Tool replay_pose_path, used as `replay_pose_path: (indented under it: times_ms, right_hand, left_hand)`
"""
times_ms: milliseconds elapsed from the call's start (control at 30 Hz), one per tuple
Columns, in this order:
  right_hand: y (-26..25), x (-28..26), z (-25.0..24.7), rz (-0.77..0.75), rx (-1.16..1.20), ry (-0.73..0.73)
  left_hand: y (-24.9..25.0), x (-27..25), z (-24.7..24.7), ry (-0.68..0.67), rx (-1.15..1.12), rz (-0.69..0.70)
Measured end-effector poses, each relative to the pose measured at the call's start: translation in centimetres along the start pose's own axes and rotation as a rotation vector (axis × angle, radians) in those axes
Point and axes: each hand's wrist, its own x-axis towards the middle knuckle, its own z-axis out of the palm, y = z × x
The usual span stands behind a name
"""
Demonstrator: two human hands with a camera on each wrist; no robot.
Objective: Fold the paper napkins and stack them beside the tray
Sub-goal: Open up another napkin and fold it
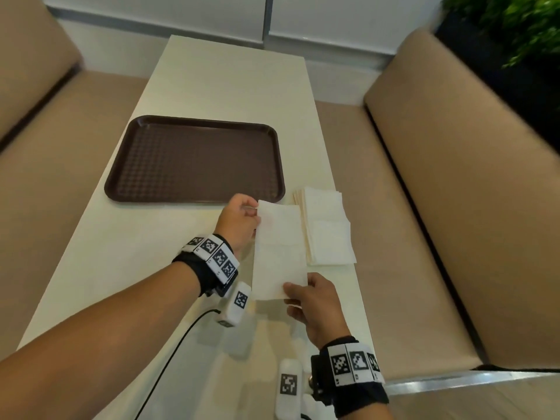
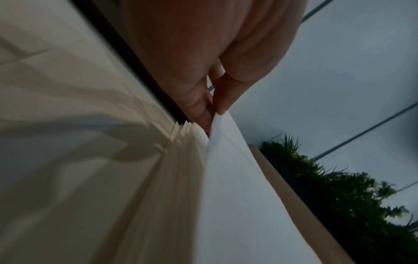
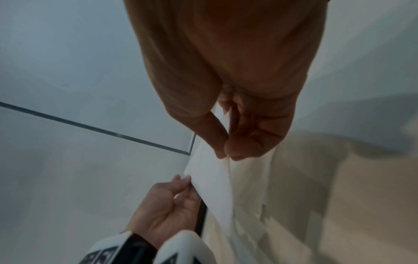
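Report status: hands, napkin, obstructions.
Left hand pinches white paper napkin far end, right hand near end. Napkin pile beside brown plastic tray. Nothing obstructing.

Blurred plant (image 1: pixel 515 28), cut off top-right

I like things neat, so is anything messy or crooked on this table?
Only a little. The pile of napkins right of the tray is fanned, its edges stepped instead of lined up. The napkin pinched by the left hand and right hand looks fine. Nothing is spilled or torn.
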Motion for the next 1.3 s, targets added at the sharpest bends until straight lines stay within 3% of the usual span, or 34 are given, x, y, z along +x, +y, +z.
replay_pose_path:
  times_ms: [200, 567, 800, 867, 967, 1000, 1067, 1133, 1233, 1300]
  right_hand:
    - [-0.1, 1.9, -0.6, -0.042, 0.081, 0.114]
    - [0.9, 3.8, -0.3, -0.078, -0.154, 0.268]
    - [1.0, 4.0, -0.1, -0.05, -0.238, 0.307]
    - [0.7, 2.9, -0.4, -0.099, -0.276, 0.36]
    - [0.8, 0.1, -0.1, -0.269, -0.354, 0.418]
    - [1.0, -0.9, 0.6, -0.349, -0.396, 0.411]
    - [2.0, -2.4, 2.4, -0.51, -0.516, 0.31]
    - [3.3, -3.2, 4.6, -0.569, -0.651, 0.116]
    - [4.1, -3.0, 8.2, -0.509, -0.769, -0.084]
    - [4.2, -2.4, 10.6, -0.432, -0.811, -0.126]
  left_hand:
    - [-0.4, 2.4, 0.3, -0.08, 0.239, 0.12]
    - [-2.1, 4.3, 0.2, -0.183, 0.702, 0.296]
    - [-2.4, 3.6, -0.1, -0.222, 0.927, 0.298]
    - [-1.6, 2.6, -1.3, -0.225, 0.929, 0.353]
    - [-0.9, 0.6, -4.4, -0.263, 1.159, 0.6]
    - [-0.9, 0.0, -5.9, -0.271, 1.202, 0.617]
    - [-1.2, -1.0, -9.6, -0.193, 1.144, 0.469]
    - [-1.9, -2.4, -14.4, -0.024, 0.979, 0.21]
    - [-4.3, -5.8, -21.2, 0.192, 0.946, -0.058]
    - [-6.0, -8.4, -23.9, 0.221, 0.979, -0.173]
